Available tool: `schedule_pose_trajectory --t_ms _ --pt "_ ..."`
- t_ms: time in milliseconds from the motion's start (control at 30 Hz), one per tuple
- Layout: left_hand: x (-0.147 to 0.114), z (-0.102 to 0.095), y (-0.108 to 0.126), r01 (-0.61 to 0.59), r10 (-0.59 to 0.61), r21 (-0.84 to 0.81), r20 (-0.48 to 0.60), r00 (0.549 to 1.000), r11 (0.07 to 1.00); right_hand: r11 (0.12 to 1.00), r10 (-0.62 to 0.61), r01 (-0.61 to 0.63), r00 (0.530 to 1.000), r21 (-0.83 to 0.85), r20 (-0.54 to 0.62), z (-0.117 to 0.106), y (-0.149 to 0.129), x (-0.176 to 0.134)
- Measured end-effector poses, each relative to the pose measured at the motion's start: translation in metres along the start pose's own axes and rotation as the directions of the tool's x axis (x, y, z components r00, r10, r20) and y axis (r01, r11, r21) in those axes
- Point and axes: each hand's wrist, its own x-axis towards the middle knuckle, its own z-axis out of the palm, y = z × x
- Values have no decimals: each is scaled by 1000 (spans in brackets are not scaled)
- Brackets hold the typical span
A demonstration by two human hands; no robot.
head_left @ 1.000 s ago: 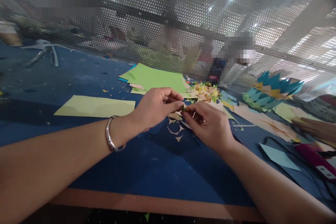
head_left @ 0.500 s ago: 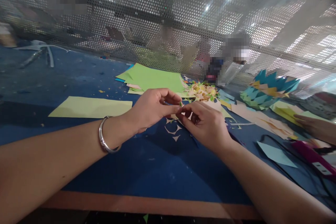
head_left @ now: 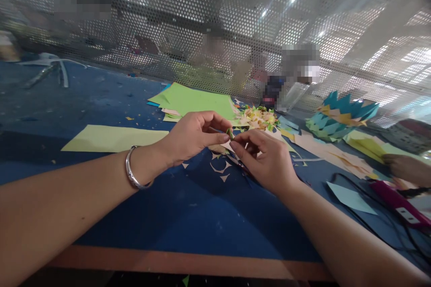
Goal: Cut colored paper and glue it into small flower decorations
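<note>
Between the fingertips of both hands is a small green paper piece point(head_left: 230, 133), partly hidden and seemingly curled. My left hand point(head_left: 198, 136), with a silver bangle on its wrist, pinches it from the left. From the right, my right hand point(head_left: 264, 154) pinches it with thumb and forefinger, its other fingers curled in. Under the hands lie pale paper scraps point(head_left: 224, 178) on the blue tabletop point(head_left: 202, 219). Just beyond them is a heap of small green, yellow and peach paper pieces point(head_left: 258, 118).
Green paper sheets point(head_left: 198, 101) are stacked behind my hands, with a pale yellow strip point(head_left: 111, 138) at left. To the right are a spiky blue paper basket point(head_left: 340, 119), a purple power strip point(head_left: 400, 204) with cables, and another person's hand point(head_left: 406, 168). A perforated metal screen point(head_left: 188, 31) stands behind.
The green piece shows a little more between my fingertips, which have shifted slightly. At the right edge, the other person's hand has moved a bit to the right.
</note>
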Motion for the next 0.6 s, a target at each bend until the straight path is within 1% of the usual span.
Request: schedule_pose_trajectory --t_ms 200,467,600 --pt "-1 -2 0 -14 13 31 25 1000 999 1000 -2 2 1000 8 0 -1 1 0" --pt "0 -1 -1 -13 12 13 50 999 1000 1000 5 -5 1000 -7 1 -1 3 0" --pt "1 -3 -3 -27 29 -35 68 997 999 1000 5 -5 1000 -7 -2 -1 3 -1"
